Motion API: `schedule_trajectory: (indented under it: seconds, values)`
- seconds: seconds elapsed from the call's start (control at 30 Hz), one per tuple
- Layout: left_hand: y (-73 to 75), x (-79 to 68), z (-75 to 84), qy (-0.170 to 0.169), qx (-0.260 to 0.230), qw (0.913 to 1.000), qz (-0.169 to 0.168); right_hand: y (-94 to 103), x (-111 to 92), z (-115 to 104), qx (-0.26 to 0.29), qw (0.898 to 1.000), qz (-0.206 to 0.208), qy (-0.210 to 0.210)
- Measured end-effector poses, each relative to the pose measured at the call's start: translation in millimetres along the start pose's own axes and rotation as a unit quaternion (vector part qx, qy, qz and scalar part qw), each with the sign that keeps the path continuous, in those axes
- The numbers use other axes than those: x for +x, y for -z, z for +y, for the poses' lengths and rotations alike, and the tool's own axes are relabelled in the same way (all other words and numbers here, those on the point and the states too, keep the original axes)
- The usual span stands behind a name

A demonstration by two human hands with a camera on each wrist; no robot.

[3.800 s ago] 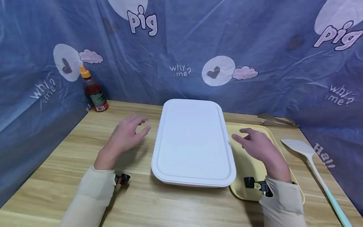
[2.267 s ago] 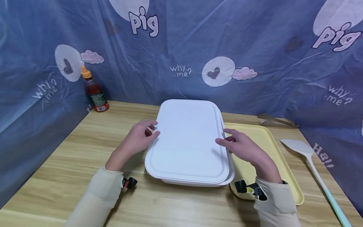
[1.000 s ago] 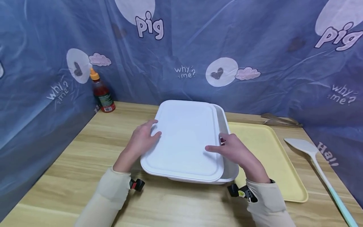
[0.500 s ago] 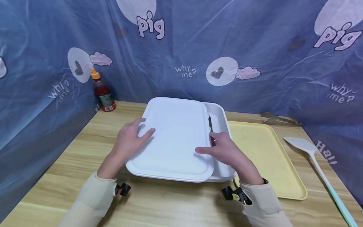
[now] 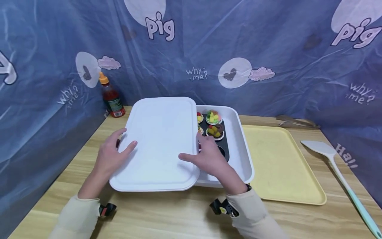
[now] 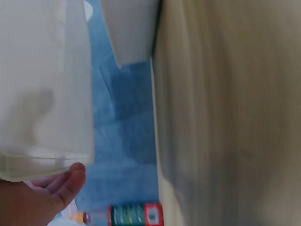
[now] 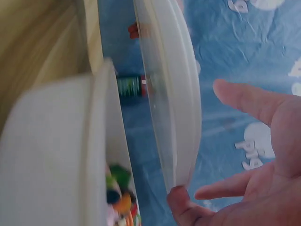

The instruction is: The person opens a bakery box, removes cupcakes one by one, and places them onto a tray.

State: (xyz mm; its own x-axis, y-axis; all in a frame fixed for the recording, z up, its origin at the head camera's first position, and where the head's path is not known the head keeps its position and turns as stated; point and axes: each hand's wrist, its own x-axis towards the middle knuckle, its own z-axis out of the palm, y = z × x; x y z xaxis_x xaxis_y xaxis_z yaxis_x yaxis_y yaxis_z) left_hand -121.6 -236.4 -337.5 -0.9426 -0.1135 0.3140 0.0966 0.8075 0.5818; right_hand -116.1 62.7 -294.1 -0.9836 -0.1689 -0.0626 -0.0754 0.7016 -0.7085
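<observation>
A white plastic lid (image 5: 158, 142) is raised above the table, shifted left off its white box (image 5: 243, 152). My left hand (image 5: 108, 154) grips the lid's left edge, fingers beneath and thumb over the top. At the opposite edge my right hand (image 5: 210, 156) holds the lid, a fingertip tucked at its rim in the right wrist view, the thumb spread above. Inside the uncovered part of the box sits a dark muffin pan (image 5: 225, 144) with small fruit tarts, one topped with green and yellow pieces (image 5: 214, 117). The lid hides the box's left side.
A yellow tray (image 5: 277, 162) lies right of the box. Beyond it are a white spatula (image 5: 337, 162) with a mint handle and metal tongs (image 5: 296, 121). A red sauce bottle (image 5: 113, 101) stands at the back left corner. A blue printed curtain (image 5: 167, 66) borders the table.
Both hands have taken hold of the lid, lifted it and carried it left off the box. The muffin pan and tarts have come into view.
</observation>
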Motion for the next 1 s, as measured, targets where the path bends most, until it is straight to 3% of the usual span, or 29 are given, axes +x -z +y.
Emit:
schedule_trajectory:
  seconds: [0.23, 0.47, 0.67, 1.0]
  values:
    - [12.4, -4.4, -33.8, -0.006, 0.015, 0.9999, 0.004, -26.3, 0.6, -20.3, 0.021, 0.999, -0.033, -0.017]
    - [24.5, -9.7, -64.0, 0.018, 0.043, 0.9988, -0.013, -50.9, -0.7, -33.5, 0.034, 0.998, -0.058, 0.009]
    - [31.3, -9.4, -76.2, 0.01, 0.054, 0.9985, -0.004, -64.3, -0.4, -41.6, 0.042, 0.997, -0.06, 0.015]
    - [40.5, -7.9, -90.8, -0.008, 0.071, 0.9969, -0.031, -77.9, -3.7, -53.7, 0.06, 0.993, -0.098, 0.002]
